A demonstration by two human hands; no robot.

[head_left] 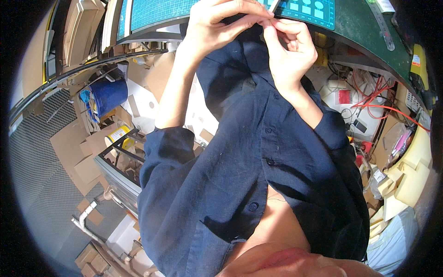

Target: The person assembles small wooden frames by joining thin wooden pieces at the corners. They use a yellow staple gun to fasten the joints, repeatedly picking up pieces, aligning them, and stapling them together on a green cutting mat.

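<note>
A thin, straight, pale grey strip [275,5] pokes out on the far side of the fingertips. Its far end is out of sight. The bare left hand [214,25] pinches its near end with thumb and finger. The bare right hand [291,51] has bent fingers meeting there too; I cannot tell if they grip it. A flat teal cutting mat [159,14] lies beyond.

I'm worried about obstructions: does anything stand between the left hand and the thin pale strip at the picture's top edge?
Nothing visible does. The left hand has a fingertip right at the visible lower end of the thin pale strip, and the right hand is close below. The strip's upper part runs out of view.
</note>
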